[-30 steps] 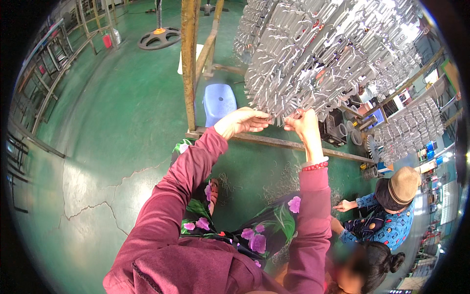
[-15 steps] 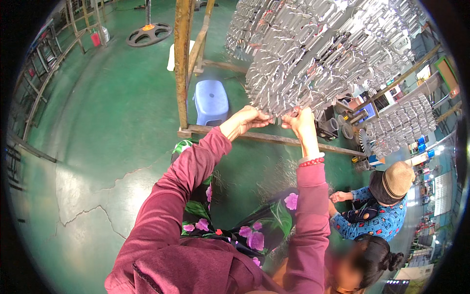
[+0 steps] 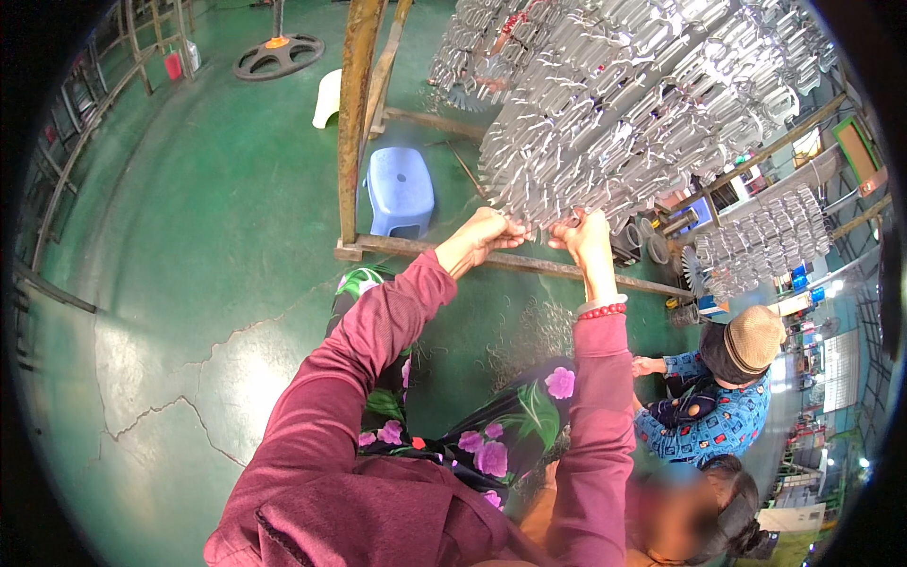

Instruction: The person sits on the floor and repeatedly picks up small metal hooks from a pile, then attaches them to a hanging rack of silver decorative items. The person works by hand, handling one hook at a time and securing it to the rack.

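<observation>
Your left hand (image 3: 484, 236) and right hand (image 3: 584, 238) reach up together at the lower edge of a hanging rack of silvery metal parts (image 3: 624, 104), both with fingers pinched shut on the lowest pieces; which piece each grips is too small to tell. A red bead bracelet (image 3: 602, 310) circles your right wrist. Below the rack, a blue plastic stool (image 3: 401, 191) stands on the green floor (image 3: 189, 236) beside a rusty upright post (image 3: 354, 113). A person in a tan knit cap (image 3: 753, 337) crouches near the frame's lower rail (image 3: 529, 263).

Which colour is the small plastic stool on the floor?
Pale blue stool, seen in the head view.
</observation>
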Motion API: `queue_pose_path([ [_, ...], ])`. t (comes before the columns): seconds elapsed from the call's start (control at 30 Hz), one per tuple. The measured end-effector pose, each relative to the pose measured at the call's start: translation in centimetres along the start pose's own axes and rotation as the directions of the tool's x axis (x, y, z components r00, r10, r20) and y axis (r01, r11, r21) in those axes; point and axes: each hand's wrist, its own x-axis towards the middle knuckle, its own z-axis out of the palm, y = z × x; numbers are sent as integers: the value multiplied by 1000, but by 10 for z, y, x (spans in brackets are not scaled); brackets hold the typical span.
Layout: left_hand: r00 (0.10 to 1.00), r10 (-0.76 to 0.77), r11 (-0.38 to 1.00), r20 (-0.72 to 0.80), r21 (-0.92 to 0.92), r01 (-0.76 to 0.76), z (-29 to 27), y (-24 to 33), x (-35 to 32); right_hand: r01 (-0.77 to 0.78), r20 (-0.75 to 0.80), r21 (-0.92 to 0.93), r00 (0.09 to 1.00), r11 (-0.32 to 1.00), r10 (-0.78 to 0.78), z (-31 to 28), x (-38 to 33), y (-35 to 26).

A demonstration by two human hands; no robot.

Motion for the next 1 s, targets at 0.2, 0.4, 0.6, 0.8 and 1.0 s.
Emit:
queue_pose_path([
  [0.2,1000,-15,1000,-1,-21,15,0,-5,3,52,-21,99,999,994,-50,3,4,15],
  [0.4,998,7,1000,55,-26,-5,-8,-2,3,-20,1,-215,1000,976,21,-15,1,-4],
  [0.6,939,-311,941,149,190,282,-8,-4,-30,13,267,68,963,998,-31,-53,-34,-8],
  [0.8,935,-128,990,330,104,98,45,-11,-55,2,525,84,850,996,-46,-74,-42,1],
  [1.0,961,-68,956,268,293,-14,54,-12,-50,93,494,-65,868,994,-49,-69,-39,14],
])
